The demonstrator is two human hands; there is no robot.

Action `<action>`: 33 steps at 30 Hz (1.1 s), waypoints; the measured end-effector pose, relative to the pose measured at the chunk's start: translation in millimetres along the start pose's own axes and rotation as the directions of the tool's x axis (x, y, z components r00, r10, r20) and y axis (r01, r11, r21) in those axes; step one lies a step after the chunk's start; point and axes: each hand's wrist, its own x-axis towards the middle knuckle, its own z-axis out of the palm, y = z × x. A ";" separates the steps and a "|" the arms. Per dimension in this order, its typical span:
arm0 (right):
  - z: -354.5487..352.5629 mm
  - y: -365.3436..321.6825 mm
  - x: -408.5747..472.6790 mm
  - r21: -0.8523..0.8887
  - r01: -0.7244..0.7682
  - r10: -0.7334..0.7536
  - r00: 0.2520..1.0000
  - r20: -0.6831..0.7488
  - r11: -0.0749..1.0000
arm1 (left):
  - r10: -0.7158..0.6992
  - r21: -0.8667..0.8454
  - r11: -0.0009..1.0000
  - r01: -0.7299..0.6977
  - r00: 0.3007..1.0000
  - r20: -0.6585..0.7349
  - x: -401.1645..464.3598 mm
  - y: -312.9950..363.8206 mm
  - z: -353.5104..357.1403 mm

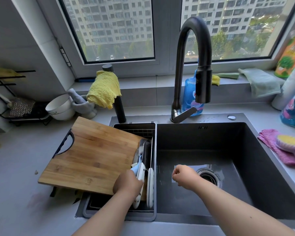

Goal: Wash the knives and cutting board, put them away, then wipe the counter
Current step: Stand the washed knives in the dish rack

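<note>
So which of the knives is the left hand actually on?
The left hand grips the left knife, the one against the cutting board; the right knife stands untouched.

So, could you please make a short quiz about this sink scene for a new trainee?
1. True or false: the cutting board lies flat inside the sink basin.
2. What does the left hand grip?
A. a knife handle
B. the faucet
C. the yellow cloth
3. Fill in: the right hand hovers near the ___.

Key: 1 false; 2 A; 3 drain
</note>
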 end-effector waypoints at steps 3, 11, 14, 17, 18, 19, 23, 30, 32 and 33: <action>1.7 -5.5 -1.1 0.032 0.008 -0.008 1.000 -0.003 0.999 | 0.013 -0.016 1.000 -0.013 1.000 -0.001 0.5 -2.5 0.1; 15.3 -25.1 -9.3 0.053 0.071 -0.069 0.997 -0.028 0.996 | 0.042 -0.086 0.995 -0.045 0.998 -0.039 -8.5 -3.4 -8.4; 21.8 -30.5 -9.1 0.075 0.097 -0.094 0.995 -0.043 0.992 | 0.058 -0.111 0.992 -0.061 0.998 -0.032 -10.8 -8.1 -9.1; 25.0 -37.8 -9.4 0.047 0.140 -0.137 0.988 -0.069 0.989 | 0.078 -0.140 0.987 -0.083 0.996 -0.040 -12.0 -12.6 -12.4; 26.1 -40.8 -10.0 0.045 0.155 -0.151 0.985 -0.079 0.987 | 0.087 -0.145 0.985 -0.092 0.995 -0.044 -12.1 -14.2 -13.1; 27.0 -43.6 -10.8 0.046 0.169 -0.164 0.982 -0.093 0.985 | 0.097 -0.141 0.985 -0.103 0.994 -0.049 -12.6 -15.4 -14.4; 29.9 -55.3 -12.9 0.010 0.214 -0.211 0.970 -0.117 0.977 | 0.117 -0.141 0.982 -0.124 0.991 -0.060 -13.5 -22.0 -18.5; 35.0 -70.0 -14.6 0.008 0.229 -0.226 0.966 -0.129 0.973 | 0.120 -0.218 0.967 -0.131 0.991 -0.061 -12.5 -35.4 -22.3; 35.5 -72.6 -15.0 0.018 0.238 -0.234 0.963 -0.132 0.971 | 0.122 -0.224 0.965 -0.137 0.989 -0.078 -12.2 -37.9 -24.4; 36.0 -73.7 -14.7 0.021 0.242 -0.237 0.962 -0.134 0.970 | 0.122 -0.229 0.964 -0.138 0.989 -0.083 -12.0 -38.7 -25.7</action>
